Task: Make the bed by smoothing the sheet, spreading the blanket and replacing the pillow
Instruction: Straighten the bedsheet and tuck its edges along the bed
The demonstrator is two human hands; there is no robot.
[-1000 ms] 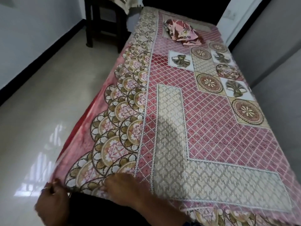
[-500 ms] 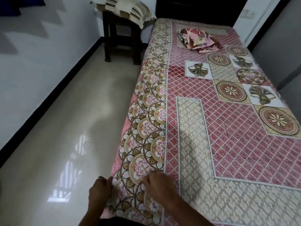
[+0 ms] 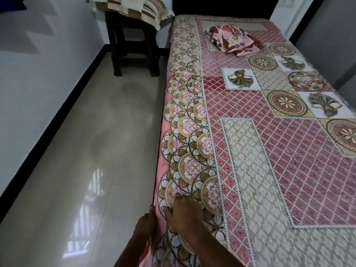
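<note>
Covering the right two thirds of the frame, a patterned sheet (image 3: pixel 250 151) in pink, cream and gold is seen lying flat over the bed, with few wrinkles visible. A crumpled pink floral blanket (image 3: pixel 232 39) is located on the sheet near the far end of the bed, at upper centre of the frame. A striped pillow (image 3: pixel 134 8) is placed on a dark wooden stool (image 3: pixel 133 45) at the upper left of centre, just beside the head of the bed and off the mattress.

A glossy pale tiled floor (image 3: pixel 86 151) fills the left and centre-left of the frame, bounded by a white wall (image 3: pixel 38 64) with a dark skirting strip. The floor strip between wall and bed is shown bare up to the stool. The left edge of the sheet hangs over the bed side, its scalloped border running from lower centre to upper centre. A grey wall is set close against the bed at the right edge of the frame.

At lower centre, the right hand (image 3: pixel 183 212) is laid on the scalloped border with fingers spread and nearly straight, pressing the cloth. The left hand (image 3: pixel 146 222) is positioned just beside it at the hanging edge, touching the sheet; whether its fingers are pinching the cloth cannot be told.
</note>
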